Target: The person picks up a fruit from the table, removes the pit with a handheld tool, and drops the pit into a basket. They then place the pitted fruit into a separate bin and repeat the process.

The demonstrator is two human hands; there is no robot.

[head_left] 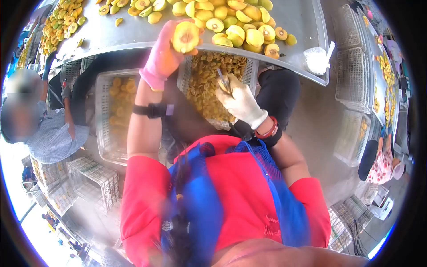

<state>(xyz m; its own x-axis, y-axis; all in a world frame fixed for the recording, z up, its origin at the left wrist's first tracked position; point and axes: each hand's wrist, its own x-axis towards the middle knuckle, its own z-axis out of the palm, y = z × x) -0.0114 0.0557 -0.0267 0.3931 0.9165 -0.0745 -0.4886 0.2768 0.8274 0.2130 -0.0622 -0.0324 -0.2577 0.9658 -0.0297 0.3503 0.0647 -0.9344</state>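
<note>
My left hand [163, 58], in a pink and orange glove, holds a halved yellow fruit [186, 37] with its cut face showing, over the table's front edge. My right hand [240, 99], in a white glove, is closed around a small metal tool [225, 82] whose tip points up. It hovers above a crate [252, 73] filled with small yellow-brown pieces, below the table edge. Halved yellow fruits [249, 26] are heaped on the metal table [307, 18] beyond my left hand.
A white plastic bag [315, 60] lies at the table's right corner. Left of my legs stands a crate [103, 120] with yellow fruit. Stacked crates [351, 80] are at the right. A co-worker [55, 133] is at the left, another [381, 164] at the far right.
</note>
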